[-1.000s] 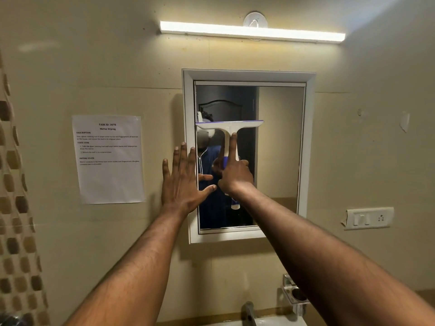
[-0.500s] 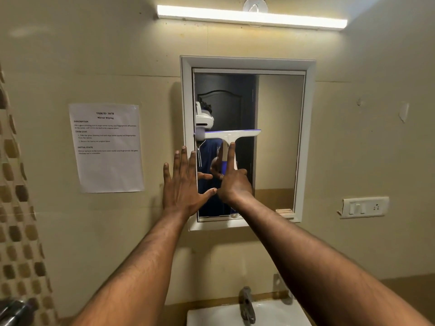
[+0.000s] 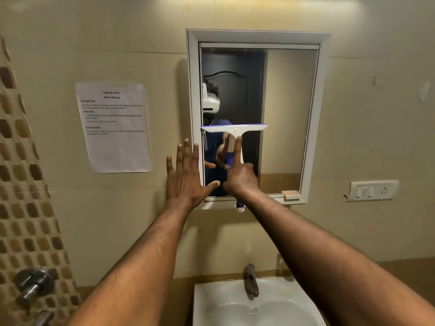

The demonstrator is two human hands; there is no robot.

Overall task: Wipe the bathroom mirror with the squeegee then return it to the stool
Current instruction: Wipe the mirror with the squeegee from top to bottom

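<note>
The right hand (image 3: 240, 178) grasps the squeegee (image 3: 234, 130) by its handle, index finger stretched up the stem, blade level against the mirror (image 3: 289, 118) about halfway down its left half. The left hand (image 3: 187, 177) lies flat and spread, holding nothing, across the wall and the mirror's left frame. Clear glass remains to the blade's right; the sink (image 3: 277, 302) sits below.

The wall (image 3: 235, 15) fills the frame and carries a white-framed mirror (image 3: 289, 114) at upper centre. A printed paper sheet (image 3: 113, 128) sticks left of it, a switch plate (image 3: 373, 190) at right, and a white sink (image 3: 270, 304) sits at bottom centre.
</note>
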